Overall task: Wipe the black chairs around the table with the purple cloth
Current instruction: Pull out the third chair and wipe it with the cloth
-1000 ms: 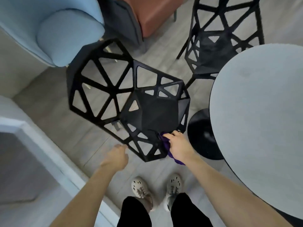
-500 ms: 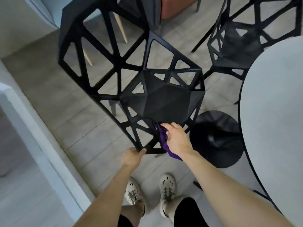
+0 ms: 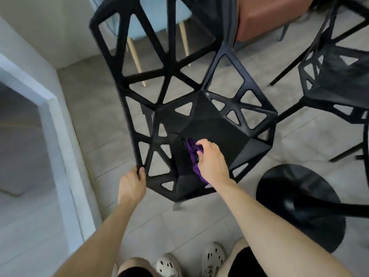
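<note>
Clutches the soft purple cloth (image 3: 192,151) (likely light, limp) in the right hand (image 3: 211,162) on the seat, curls the left hand (image 3: 130,184) round the rim of the stiff black chair (image 3: 211,124).

The floor (image 3: 95,108) is laid in pale grey-beige tiles with thin seams, evenly lit and without hard shadows. On the left stands a white wall (image 3: 40,33), and below it a white ledge (image 3: 60,136) runs aslant, with a dimmer grey surface (image 3: 20,136) beyond it. At the top stands a light blue armchair (image 3: 153,19) on pale wooden legs (image 3: 135,58). To its right is a rust-orange seat (image 3: 269,15).
</note>
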